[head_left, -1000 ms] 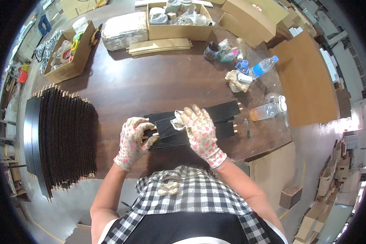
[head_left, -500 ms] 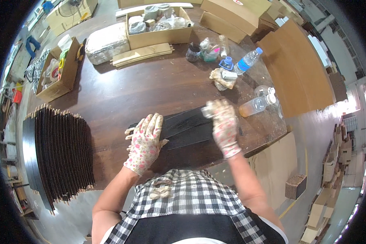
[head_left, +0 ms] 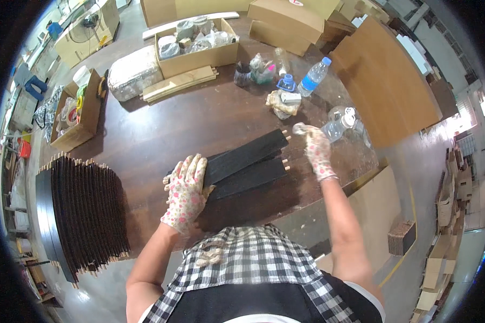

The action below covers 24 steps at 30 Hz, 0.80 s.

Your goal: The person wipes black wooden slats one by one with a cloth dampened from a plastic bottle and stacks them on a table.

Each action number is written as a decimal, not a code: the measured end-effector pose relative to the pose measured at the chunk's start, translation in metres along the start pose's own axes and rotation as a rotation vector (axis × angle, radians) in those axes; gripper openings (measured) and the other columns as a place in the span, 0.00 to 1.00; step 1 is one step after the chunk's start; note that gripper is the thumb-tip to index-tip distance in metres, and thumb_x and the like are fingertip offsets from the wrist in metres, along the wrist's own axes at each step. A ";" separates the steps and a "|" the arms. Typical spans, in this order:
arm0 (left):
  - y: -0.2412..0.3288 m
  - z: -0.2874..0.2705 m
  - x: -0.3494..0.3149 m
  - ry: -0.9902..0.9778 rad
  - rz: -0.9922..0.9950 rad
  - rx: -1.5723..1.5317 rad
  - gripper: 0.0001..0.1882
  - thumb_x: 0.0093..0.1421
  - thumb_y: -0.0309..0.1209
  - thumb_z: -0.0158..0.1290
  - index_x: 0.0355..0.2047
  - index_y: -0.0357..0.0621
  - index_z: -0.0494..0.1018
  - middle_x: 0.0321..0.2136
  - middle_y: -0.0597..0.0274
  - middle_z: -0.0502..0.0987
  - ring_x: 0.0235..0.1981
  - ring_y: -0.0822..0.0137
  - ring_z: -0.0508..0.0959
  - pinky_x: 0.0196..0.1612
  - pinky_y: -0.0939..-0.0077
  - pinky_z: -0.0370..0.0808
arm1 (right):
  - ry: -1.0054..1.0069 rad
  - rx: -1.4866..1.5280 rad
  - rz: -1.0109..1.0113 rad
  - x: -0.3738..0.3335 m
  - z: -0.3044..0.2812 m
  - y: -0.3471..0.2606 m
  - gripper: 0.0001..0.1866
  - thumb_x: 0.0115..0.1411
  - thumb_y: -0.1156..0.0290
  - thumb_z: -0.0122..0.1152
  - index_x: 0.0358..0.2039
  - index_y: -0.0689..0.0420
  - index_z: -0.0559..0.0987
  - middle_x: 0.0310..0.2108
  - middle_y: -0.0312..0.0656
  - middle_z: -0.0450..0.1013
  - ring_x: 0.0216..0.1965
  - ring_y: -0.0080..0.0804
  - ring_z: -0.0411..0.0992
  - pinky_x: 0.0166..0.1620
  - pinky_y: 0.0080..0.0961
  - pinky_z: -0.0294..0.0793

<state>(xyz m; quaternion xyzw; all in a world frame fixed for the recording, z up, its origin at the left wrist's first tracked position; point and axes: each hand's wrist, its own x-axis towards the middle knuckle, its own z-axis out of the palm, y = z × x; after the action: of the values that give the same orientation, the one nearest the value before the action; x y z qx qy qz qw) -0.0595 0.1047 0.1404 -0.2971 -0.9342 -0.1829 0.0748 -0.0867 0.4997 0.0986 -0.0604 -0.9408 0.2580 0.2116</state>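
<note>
Left hand, gloved, lies flat on the dark dowelled panels; right hand pinches a small pale piece (kind indistinct). Step: wiping or fitting; next needs steady panels.

Well left of the hands stood a long row of dark slats on edge, while far beyond them sat an open cardboard box of wrapped parts, pale wooden strips, a blue-capped plastic bottle and a crumpled rag
</note>
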 end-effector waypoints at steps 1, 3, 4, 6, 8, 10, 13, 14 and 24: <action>0.001 -0.002 0.004 -0.033 -0.006 0.034 0.36 0.54 0.37 0.61 0.59 0.36 0.63 0.60 0.46 0.64 0.63 0.47 0.61 0.66 0.52 0.55 | 0.039 0.002 0.070 0.003 -0.004 0.010 0.13 0.64 0.72 0.48 0.42 0.58 0.80 0.42 0.46 0.78 0.46 0.41 0.75 0.52 0.35 0.72; 0.005 -0.010 0.013 -0.056 -0.044 0.039 0.38 0.53 0.42 0.61 0.60 0.36 0.62 0.60 0.45 0.64 0.64 0.46 0.61 0.66 0.52 0.54 | 0.140 0.093 -0.032 0.004 -0.015 -0.016 0.12 0.65 0.73 0.48 0.43 0.60 0.80 0.42 0.47 0.78 0.45 0.40 0.75 0.50 0.32 0.73; 0.010 -0.013 0.015 -0.067 -0.062 0.048 0.38 0.53 0.42 0.61 0.60 0.36 0.62 0.60 0.45 0.64 0.64 0.46 0.61 0.66 0.52 0.54 | 0.064 0.264 -0.166 0.010 -0.024 -0.056 0.10 0.63 0.73 0.54 0.41 0.61 0.80 0.42 0.46 0.77 0.44 0.39 0.76 0.49 0.31 0.74; 0.025 -0.012 0.038 -0.015 -0.005 -0.035 0.37 0.54 0.42 0.60 0.60 0.36 0.63 0.60 0.45 0.64 0.64 0.46 0.61 0.66 0.53 0.54 | 0.052 0.249 -0.102 -0.001 -0.011 -0.066 0.09 0.59 0.72 0.60 0.39 0.61 0.80 0.42 0.46 0.77 0.43 0.37 0.76 0.47 0.29 0.75; 0.023 0.014 0.045 -0.044 0.048 0.027 0.31 0.58 0.39 0.57 0.58 0.38 0.65 0.57 0.49 0.69 0.62 0.49 0.64 0.65 0.55 0.57 | -0.026 0.058 -0.145 -0.011 0.013 -0.067 0.09 0.56 0.72 0.63 0.36 0.61 0.80 0.47 0.46 0.74 0.44 0.37 0.76 0.50 0.32 0.76; 0.019 0.019 0.044 -0.056 0.010 -0.071 0.28 0.59 0.38 0.57 0.57 0.39 0.67 0.56 0.50 0.71 0.59 0.51 0.67 0.64 0.57 0.59 | -0.115 0.305 0.055 -0.008 0.009 -0.085 0.09 0.57 0.70 0.62 0.35 0.61 0.79 0.44 0.48 0.75 0.40 0.39 0.77 0.46 0.32 0.78; 0.023 0.013 0.046 -0.021 0.012 -0.093 0.28 0.59 0.39 0.56 0.57 0.39 0.68 0.55 0.50 0.71 0.58 0.52 0.69 0.62 0.58 0.61 | -0.079 0.289 0.037 0.006 0.018 -0.070 0.07 0.60 0.71 0.59 0.32 0.63 0.76 0.33 0.48 0.77 0.33 0.38 0.78 0.36 0.30 0.76; 0.025 0.014 0.047 -0.023 0.023 -0.104 0.28 0.59 0.39 0.56 0.57 0.39 0.68 0.55 0.50 0.71 0.58 0.52 0.69 0.62 0.58 0.61 | -0.073 0.278 0.045 0.004 0.023 -0.050 0.07 0.60 0.71 0.59 0.32 0.63 0.76 0.33 0.48 0.77 0.33 0.38 0.78 0.36 0.30 0.76; 0.021 0.014 0.044 0.001 0.028 -0.077 0.28 0.58 0.39 0.57 0.56 0.38 0.68 0.54 0.50 0.72 0.57 0.51 0.70 0.62 0.57 0.62 | -0.138 0.306 -0.012 0.003 0.026 -0.062 0.06 0.57 0.75 0.63 0.33 0.64 0.76 0.35 0.45 0.78 0.38 0.32 0.78 0.42 0.26 0.77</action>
<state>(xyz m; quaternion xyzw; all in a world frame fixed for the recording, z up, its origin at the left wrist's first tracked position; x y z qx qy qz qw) -0.0834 0.1490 0.1448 -0.3125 -0.9223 -0.2177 0.0663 -0.1007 0.4356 0.1114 -0.0039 -0.9031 0.4006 0.1545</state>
